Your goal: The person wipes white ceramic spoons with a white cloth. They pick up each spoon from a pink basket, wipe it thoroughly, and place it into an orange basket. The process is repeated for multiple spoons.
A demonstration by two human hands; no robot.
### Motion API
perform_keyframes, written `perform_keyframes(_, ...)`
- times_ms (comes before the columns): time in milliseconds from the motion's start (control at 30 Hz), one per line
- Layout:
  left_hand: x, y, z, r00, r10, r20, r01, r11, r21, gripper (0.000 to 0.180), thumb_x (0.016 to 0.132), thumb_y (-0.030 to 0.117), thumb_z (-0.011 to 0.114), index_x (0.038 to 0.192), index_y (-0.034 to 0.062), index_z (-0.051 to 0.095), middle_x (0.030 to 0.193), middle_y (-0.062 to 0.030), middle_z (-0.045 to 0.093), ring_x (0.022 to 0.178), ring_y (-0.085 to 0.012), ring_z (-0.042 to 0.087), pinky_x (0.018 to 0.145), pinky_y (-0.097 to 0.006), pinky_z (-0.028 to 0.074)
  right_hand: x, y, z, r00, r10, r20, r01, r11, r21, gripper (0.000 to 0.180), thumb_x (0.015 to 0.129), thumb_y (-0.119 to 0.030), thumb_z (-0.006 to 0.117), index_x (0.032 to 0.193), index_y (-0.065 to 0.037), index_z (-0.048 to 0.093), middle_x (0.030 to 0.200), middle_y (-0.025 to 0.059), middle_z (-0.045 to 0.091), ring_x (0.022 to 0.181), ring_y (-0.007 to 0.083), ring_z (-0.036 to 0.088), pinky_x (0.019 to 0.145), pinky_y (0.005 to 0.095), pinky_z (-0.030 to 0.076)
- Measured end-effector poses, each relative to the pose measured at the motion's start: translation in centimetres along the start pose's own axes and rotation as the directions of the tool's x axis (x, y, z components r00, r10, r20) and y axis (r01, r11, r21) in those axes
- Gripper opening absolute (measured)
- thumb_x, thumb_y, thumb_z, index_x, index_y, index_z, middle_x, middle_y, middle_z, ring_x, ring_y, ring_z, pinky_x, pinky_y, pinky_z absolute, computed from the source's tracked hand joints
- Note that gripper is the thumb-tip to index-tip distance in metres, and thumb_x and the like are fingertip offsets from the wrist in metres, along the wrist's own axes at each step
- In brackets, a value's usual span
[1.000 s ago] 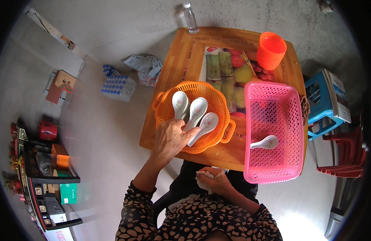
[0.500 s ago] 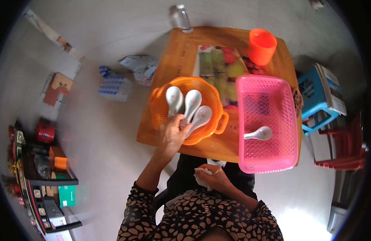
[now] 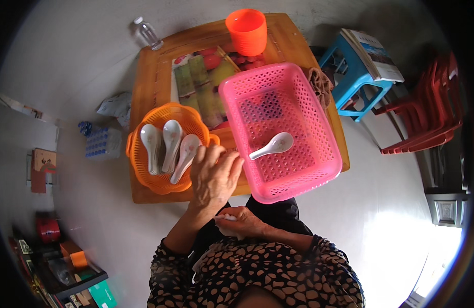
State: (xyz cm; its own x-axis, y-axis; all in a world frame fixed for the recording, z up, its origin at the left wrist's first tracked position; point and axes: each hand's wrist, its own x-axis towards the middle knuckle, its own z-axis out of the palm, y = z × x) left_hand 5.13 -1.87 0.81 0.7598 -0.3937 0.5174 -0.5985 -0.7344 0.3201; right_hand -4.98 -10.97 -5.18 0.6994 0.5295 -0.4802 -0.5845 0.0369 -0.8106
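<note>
Two baskets (image 3: 189,115) (image 3: 327,132) flank left hand (image 3: 215,177), fingers (image 3: 212,155) parted | right hand (image 3: 249,223) clutches cloth (image 3: 226,217) | cups (image 3: 249,40) beyond

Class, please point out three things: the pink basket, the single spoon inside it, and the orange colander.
Pink basket (image 3: 285,167): head view, on its bare bottom.
Single spoon (image 3: 280,143): head view, on its bowl.
Orange colander (image 3: 193,122): head view, on its inner wall.

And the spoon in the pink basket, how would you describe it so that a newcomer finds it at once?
On the wooden table, find the pink rectangular basket, right of the round orange colander. Inside it lies a white spoon, bowl toward the right. It is alone there, while the other spoons lie bunched in the colander.
</note>
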Motion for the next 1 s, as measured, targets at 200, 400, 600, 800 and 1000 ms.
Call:
perform_keyframes(200, 2.5, 2.0, 3.4, 0.937, 0.029, 0.348, -0.086, 0.985, 0.148, 0.029, 0.065, 0.027, 0.075, 0.083, 0.0071, 0.065, 0.093, -0.0041, 0.046, 0.091, -0.0226, 0.041, 0.076, -0.039, 0.032, 0.3, 0.6, -1.5, 0.999, 0.042, 0.004, -0.043, 0.999, 0.034, 0.025, 0.087, -0.036, 0.057, 0.083, -0.011, 0.059, 0.061, -0.0034, 0.052, 0.047, 0.0063, 0.046, 0.042, 0.0218, 0.039)
perform_keyframes(400, 3.1, 1.6, 5.1, 0.903, 0.095, 0.419, -0.180, 0.970, 0.166, 0.020, 0.065, 0.022, 0.073, 0.075, 0.0071, 0.064, 0.083, -0.0029, 0.050, 0.090, -0.0213, 0.043, 0.072, -0.038, 0.030, 0.5, 0.9, -3.0, 0.994, 0.101, 0.040, -0.105, 0.987, 0.118, 0.027, 0.087, -0.039, 0.056, 0.091, -0.012, 0.059, 0.066, -0.0033, 0.053, 0.050, 0.0070, 0.047, 0.046, 0.0220, 0.043)
perform_keyframes(600, 3.3, 1.7, 6.9, 0.900, 0.106, 0.422, -0.224, 0.944, 0.241, 0.014, 0.069, 0.017, 0.067, 0.074, 0.0075, 0.058, 0.065, -0.0053, 0.055, 0.073, -0.0215, 0.050, 0.071, -0.039, 0.029, 0.7, 1.1, -3.8, 0.999, 0.025, 0.049, -0.028, 0.997, 0.078, 0.030, 0.086, -0.040, 0.057, 0.097, -0.012, 0.059, 0.067, -0.0008, 0.053, 0.050, 0.0101, 0.049, 0.048, 0.0231, 0.044)
perform_keyframes(800, 4.0, 2.1, 7.1, 0.867, 0.115, 0.485, -0.219, 0.962, 0.162, 0.015, 0.079, 0.022, 0.061, 0.074, 0.0081, 0.058, 0.053, -0.0082, 0.055, 0.059, -0.0256, 0.054, 0.073, -0.040, 0.029, 0.2, 0.9, -3.9, 1.000, -0.002, -0.001, 0.002, 0.997, 0.071, 0.031, 0.085, -0.038, 0.059, 0.098, -0.009, 0.059, 0.066, 0.0016, 0.055, 0.049, 0.0111, 0.052, 0.046, 0.0248, 0.045)
perform_keyframes(1000, 4.8, 2.4, 7.3, 0.790, -0.055, 0.611, -0.038, 0.989, 0.140, 0.030, 0.089, 0.033, 0.050, 0.073, 0.0093, 0.059, 0.055, -0.0109, 0.056, 0.054, -0.0282, 0.055, 0.072, -0.040, 0.029, -0.8, 0.4, -4.0, 0.998, -0.059, -0.022, 0.059, 0.998, -0.015, 0.031, 0.085, -0.036, 0.060, 0.097, -0.007, 0.060, 0.064, 0.0035, 0.055, 0.047, 0.0123, 0.053, 0.045, 0.0254, 0.045)
